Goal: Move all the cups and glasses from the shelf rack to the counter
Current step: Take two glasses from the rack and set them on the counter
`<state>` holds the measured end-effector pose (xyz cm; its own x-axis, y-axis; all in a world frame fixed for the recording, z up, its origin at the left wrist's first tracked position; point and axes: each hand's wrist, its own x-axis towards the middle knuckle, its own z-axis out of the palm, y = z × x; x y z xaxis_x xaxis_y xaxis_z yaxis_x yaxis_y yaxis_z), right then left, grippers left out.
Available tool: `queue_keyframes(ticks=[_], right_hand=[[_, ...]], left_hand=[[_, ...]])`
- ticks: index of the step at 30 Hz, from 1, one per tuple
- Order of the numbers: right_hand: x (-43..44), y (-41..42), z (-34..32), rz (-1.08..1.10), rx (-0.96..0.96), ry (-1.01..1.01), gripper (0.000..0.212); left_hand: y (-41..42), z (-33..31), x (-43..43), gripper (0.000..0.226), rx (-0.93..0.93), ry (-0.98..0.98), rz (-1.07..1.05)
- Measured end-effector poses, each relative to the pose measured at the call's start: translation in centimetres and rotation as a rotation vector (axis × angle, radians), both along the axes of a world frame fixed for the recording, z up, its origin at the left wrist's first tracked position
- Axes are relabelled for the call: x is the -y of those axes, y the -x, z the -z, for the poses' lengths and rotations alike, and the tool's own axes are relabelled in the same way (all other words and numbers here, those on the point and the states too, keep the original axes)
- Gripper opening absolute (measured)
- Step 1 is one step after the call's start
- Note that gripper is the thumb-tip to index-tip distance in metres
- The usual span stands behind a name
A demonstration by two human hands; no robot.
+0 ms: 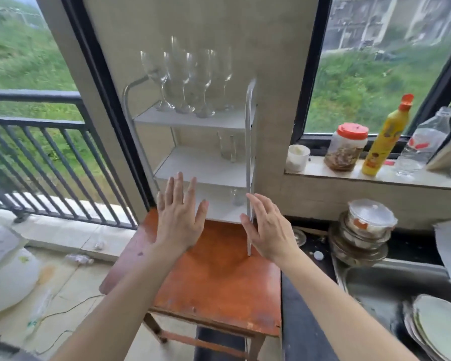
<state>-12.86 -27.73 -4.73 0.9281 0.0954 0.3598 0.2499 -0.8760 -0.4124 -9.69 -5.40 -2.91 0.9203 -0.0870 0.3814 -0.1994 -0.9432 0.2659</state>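
Observation:
A white three-tier shelf rack [193, 120] with metal posts stands on an orange wooden table [219, 277]. Several clear stemmed glasses [185, 79] crowd its top tier. One clear tumbler [227, 148] stands on the middle tier at the right. A small clear glass [237, 196] sits on the bottom tier at the right. My left hand [179, 214] is raised with fingers spread in front of the bottom tier, holding nothing. My right hand [267, 227] is open beside the rack's front right post, also empty.
The dark counter [412, 246] lies to the right with stacked bowls [362, 230], a steel sink [391, 287] and plates [438, 327]. A white cup [298, 157], jar [348, 147], yellow bottle [385, 142] and clear bottle [422, 144] stand on the window sill. A balcony railing [50, 162] is at left.

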Motion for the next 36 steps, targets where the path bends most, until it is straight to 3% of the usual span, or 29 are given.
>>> queue_keyframes(ticks=[8, 14, 19, 24, 28, 32, 36], right_hand=[[-4.6, -3.3, 2.9, 0.153, -0.171, -0.047, 0.043], [-6.9, -7.3, 5.3, 0.255, -0.403, -0.382, 0.058], [-8.8, -11.1, 5.8, 0.383, -0.464, -0.665, 0.071], [-9.6, -12.5, 6.2, 0.443, -0.453, -0.852, 0.026], [-10.2, -11.0, 7.1, 0.428, -0.417, -0.879, 0.022], [-10.1, -9.5, 7.6, 0.408, -0.401, -0.844, 0.022], [-9.0, -8.8, 7.7, 0.411, -0.435, -0.861, 0.022]], left_hand=[[-8.6, 3.5, -2.8, 0.06, -0.109, -0.114, 0.196], [-9.3, 5.2, -3.9, 0.063, -0.049, -0.1, 0.259], [-9.6, 5.1, -4.7, 0.065, -0.026, -0.151, 0.293], [-9.8, 4.7, -4.9, 0.063, -0.008, -0.183, 0.309], [-9.9, 3.7, -4.6, 0.054, -0.018, -0.137, 0.307], [-11.0, 0.6, -2.2, 0.036, -0.037, 0.12, 0.242], [-12.7, -2.7, 1.8, 0.037, -0.409, 0.859, 0.365]])
